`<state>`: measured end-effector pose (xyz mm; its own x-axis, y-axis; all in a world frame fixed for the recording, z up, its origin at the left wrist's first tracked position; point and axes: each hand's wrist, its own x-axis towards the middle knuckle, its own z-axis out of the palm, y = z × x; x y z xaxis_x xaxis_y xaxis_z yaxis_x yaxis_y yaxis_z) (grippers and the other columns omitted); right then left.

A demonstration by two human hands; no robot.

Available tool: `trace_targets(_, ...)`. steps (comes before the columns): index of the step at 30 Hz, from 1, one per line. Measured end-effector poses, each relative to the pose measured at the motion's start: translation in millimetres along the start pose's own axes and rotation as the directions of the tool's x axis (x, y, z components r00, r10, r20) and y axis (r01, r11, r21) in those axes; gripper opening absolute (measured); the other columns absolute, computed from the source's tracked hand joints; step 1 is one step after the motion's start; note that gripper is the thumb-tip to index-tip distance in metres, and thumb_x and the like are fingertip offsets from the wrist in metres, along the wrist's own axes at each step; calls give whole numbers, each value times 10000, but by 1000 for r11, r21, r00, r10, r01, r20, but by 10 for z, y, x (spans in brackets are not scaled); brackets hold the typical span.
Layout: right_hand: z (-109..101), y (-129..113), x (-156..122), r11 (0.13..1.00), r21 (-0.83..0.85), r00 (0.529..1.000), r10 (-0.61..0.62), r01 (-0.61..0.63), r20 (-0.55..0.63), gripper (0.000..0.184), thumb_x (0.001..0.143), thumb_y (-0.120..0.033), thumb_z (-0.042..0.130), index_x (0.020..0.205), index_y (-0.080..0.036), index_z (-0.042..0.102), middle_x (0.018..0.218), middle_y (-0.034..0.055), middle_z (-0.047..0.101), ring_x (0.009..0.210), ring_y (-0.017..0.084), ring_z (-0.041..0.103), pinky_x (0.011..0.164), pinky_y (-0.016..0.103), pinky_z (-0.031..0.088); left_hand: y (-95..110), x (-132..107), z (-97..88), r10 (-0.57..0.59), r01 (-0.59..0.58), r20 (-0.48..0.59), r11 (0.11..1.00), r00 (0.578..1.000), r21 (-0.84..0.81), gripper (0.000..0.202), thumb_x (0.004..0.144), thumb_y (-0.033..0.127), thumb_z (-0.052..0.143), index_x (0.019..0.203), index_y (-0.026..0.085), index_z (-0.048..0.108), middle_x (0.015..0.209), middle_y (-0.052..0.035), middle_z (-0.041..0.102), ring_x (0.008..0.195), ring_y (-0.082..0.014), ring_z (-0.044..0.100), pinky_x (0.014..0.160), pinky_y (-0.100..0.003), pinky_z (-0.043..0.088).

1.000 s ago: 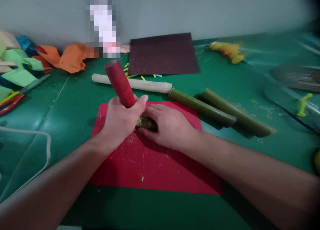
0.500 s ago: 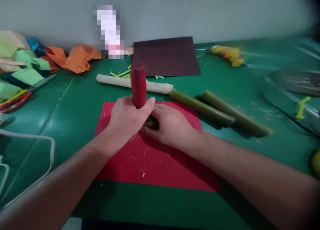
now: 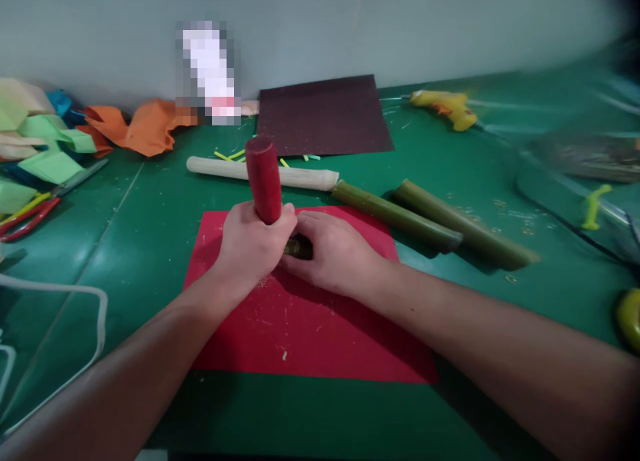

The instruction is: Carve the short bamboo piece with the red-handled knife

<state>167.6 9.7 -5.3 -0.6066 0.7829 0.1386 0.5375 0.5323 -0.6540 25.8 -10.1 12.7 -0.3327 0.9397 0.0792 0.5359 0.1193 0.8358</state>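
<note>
My left hand [image 3: 250, 244] is closed around a thick red cylindrical handle [image 3: 264, 181], whose top sticks up above the fist. The tool's lower end is hidden by my hands, so its kind does not show. My right hand [image 3: 337, 247] is wrapped round a short dark green bamboo piece [image 3: 299, 247], with only its near end visible between the hands. The two hands sit close together, low over a red sheet [image 3: 325, 334] scattered with pale shavings.
Beyond the sheet lie a pale peeled stick [image 3: 305, 177] and two green bamboo lengths [image 3: 395, 214]. A dark sheet [image 3: 325, 117], a yellow glue gun [image 3: 447, 107] and orange paper [image 3: 150, 127] lie farther back. Red-handled scissors [image 3: 37, 217] and a white cable [image 3: 103, 307] are at left.
The red handle now leans more to the left, with its top slightly lower. Both hands keep their grips. The whole view has shifted a little.
</note>
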Motion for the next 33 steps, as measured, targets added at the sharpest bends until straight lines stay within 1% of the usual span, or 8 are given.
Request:
trace_targets(3,6,8,-2,1000,5,1000,-6,6,-4,208,813,-311,688,934,-143,663,973,102,735,847,211,625,725,312,430,29,-3,-35,-36,37,22,999,999,-27,307,701,358,635,521,215,432,484,35,450,497,-114,438,464,-252,338)
trace_targets(8,2,-1,8,1000,-13,1000,0,-1,-7,197,820,-317,685,912,-147,648,949,97,721,825,198,598,713,305,410,8,10,-59,-30,33,58,999,998,-39,298,693,346,639,511,208,447,485,39,433,496,-101,406,437,-238,331)
trace_targets(11,-6,-4,13,1000,-31,1000,8,-8,5,207,818,-327,678,917,-147,651,929,91,711,800,191,575,698,305,395,-27,11,-40,-12,14,18,995,1000,-98,317,716,351,653,527,210,440,498,42,435,497,-98,411,448,-233,353)
trace_targets(15,-11,-1,13,998,-59,1000,5,-4,12,222,818,-329,677,937,-143,658,955,100,715,828,209,590,716,320,407,-38,24,-9,-13,8,-29,986,999,-166,342,743,361,659,541,210,427,519,48,394,496,-88,359,462,-236,354)
trace_targets(17,-10,0,11,998,-55,1000,-5,5,13,230,826,-328,676,962,-143,664,993,110,726,870,225,612,745,328,424,-29,35,0,-13,8,-31,987,999,-163,353,742,361,659,538,210,414,525,47,378,501,-89,343,460,-239,342)
trace_targets(21,-9,-6,9,999,-41,1000,-12,12,17,255,839,-322,668,1019,-142,675,1054,121,738,927,246,640,785,341,442,-10,44,6,-3,4,3,992,1000,-126,363,732,356,653,531,213,387,522,45,365,508,-93,339,454,-239,333)
trace_targets(29,-16,-17,2,998,-56,1000,-8,9,19,273,838,-323,671,1035,-135,682,1050,127,741,940,257,651,793,350,453,-1,38,2,7,-9,-17,995,1000,-104,346,732,348,638,545,215,380,525,44,365,519,-95,340,460,-232,337)
trace_targets(33,-11,-7,-1,999,-50,1000,-11,12,19,277,843,-337,665,1038,-142,680,1067,127,742,955,257,654,805,348,455,10,44,-7,-9,10,13,998,1000,-69,359,716,344,641,529,214,364,516,45,346,510,-93,327,445,-235,313)
